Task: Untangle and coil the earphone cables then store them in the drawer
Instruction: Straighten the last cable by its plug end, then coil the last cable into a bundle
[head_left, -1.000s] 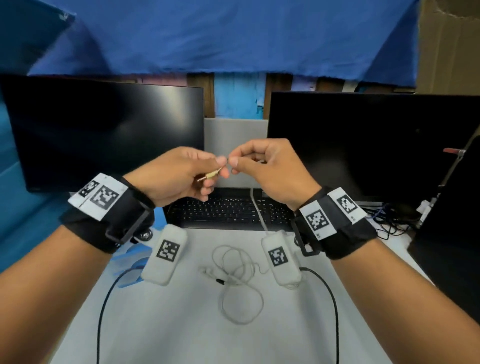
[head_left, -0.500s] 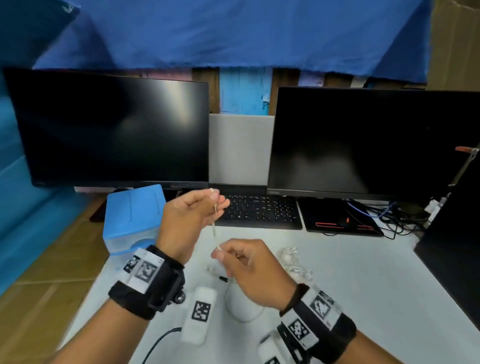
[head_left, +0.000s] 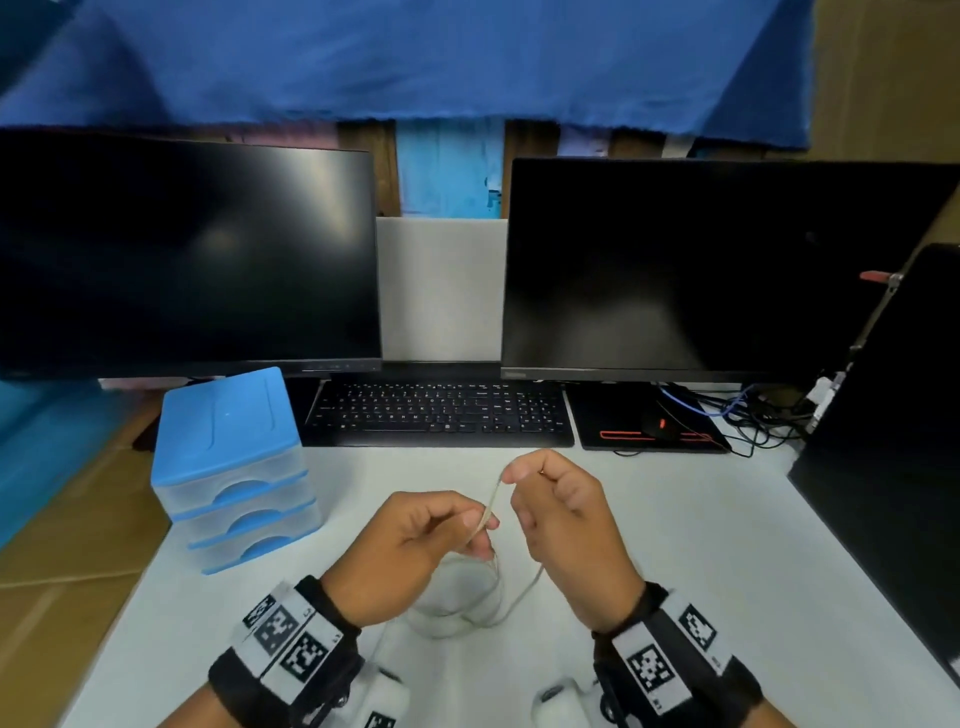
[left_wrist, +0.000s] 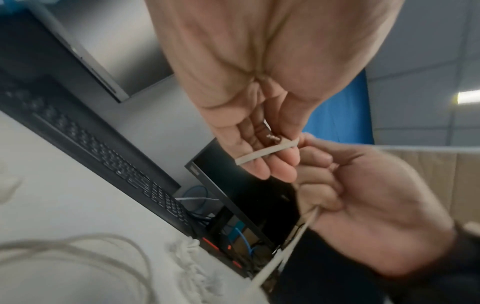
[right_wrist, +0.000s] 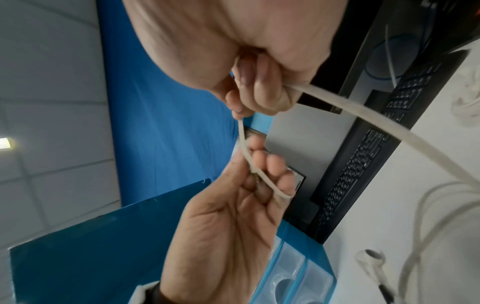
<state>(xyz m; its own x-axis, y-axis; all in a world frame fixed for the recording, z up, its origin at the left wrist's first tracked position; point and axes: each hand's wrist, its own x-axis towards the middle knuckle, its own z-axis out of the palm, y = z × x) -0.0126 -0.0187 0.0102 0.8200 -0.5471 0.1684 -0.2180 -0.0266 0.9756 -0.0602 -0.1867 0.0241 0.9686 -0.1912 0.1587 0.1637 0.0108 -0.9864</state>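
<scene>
- Left hand (head_left: 410, 551): thumb and fingers pinching the plug end of earphone cable (head_left: 491, 501); cable laid across fingers (left_wrist: 262, 164), plug tip just visible in left-wrist view.
- Right hand (head_left: 563, 525): fingers curled round same cable, pinching it just above and right of left hand, nearer the keyboard (head_left: 441, 415).
- Short taut span between the two grips, long axis running up-right from left hand.
- Rest of cable: falls from right hand, loose loops on desk (head_left: 675, 545) below and between wrists; earbud (right_wrist: 370, 258) lying on desk.
- Likely step: starting the coil round left fingers; right hand is the feeder.
- Drawer unit (head_left: 234, 467): left of left hand, drawers appear closed.
</scene>
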